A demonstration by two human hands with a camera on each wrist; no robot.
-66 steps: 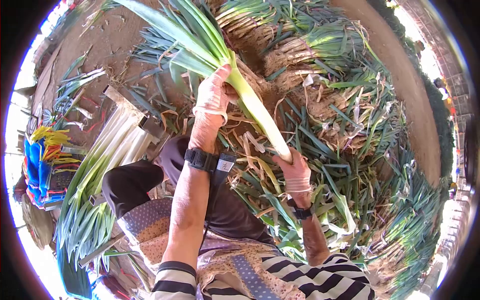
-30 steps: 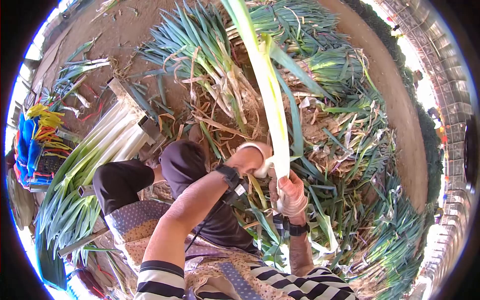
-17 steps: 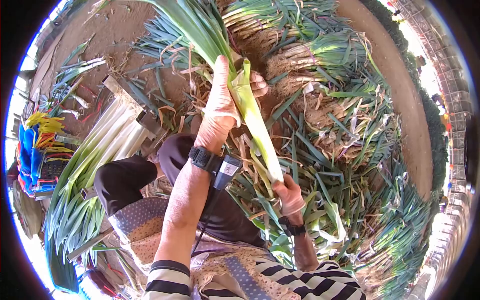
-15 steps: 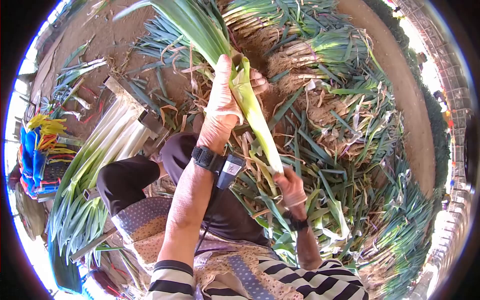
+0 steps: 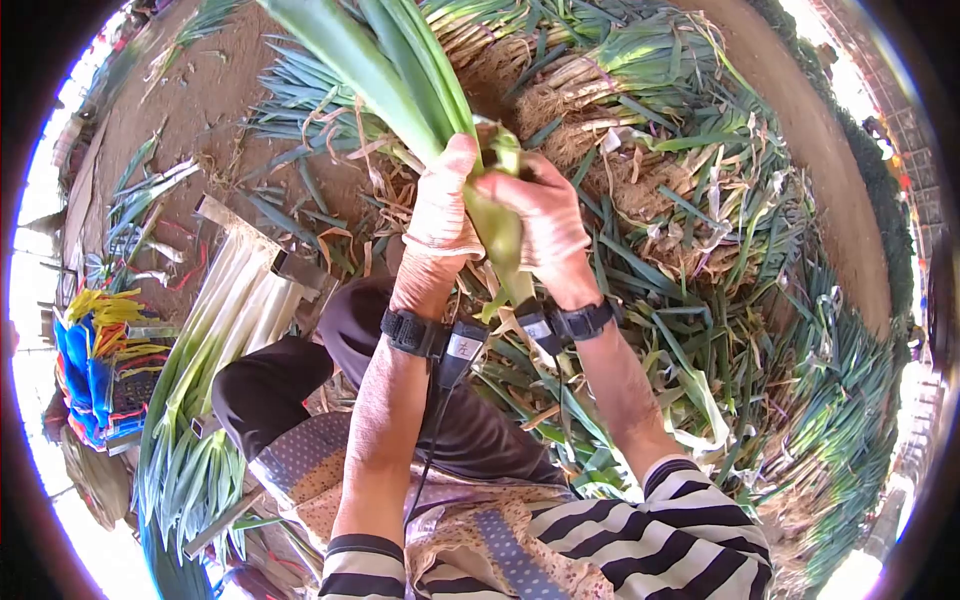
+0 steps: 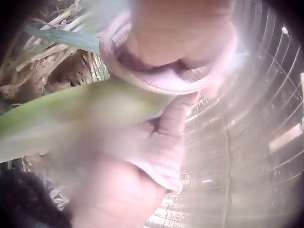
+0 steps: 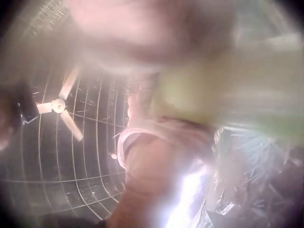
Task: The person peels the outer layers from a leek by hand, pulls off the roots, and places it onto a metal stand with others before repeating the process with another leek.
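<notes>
My left hand (image 5: 440, 200) grips a thick leek (image 5: 395, 75) where its pale shaft meets the broad green leaves, thumb laid along it. The leaves fan up and left. Close beside it, my right hand (image 5: 540, 215) pinches the upper shaft at a torn outer leaf (image 5: 507, 150), its fingers curled in. Below the hands the shaft slants down between the wrists and blurs. In the left wrist view, the pale green leek shaft (image 6: 52, 116) runs up to the hands; the right wrist view is mostly blurred. Light fabric covers both palms.
Trimmed leeks (image 5: 225, 330) lie in a metal frame (image 5: 240, 225) at left. Loose leaves (image 5: 620, 350) cover the ground ahead, with untrimmed bundles (image 5: 610, 80) beyond. Blue and yellow ties (image 5: 90, 350) sit at far left. The person's knees (image 5: 270, 385) are close below.
My right hand has moved up from the leek's lower end to the upper shaft beside my left hand. Earlier, the leek was briefly turned leaves-up, then brought back across.
</notes>
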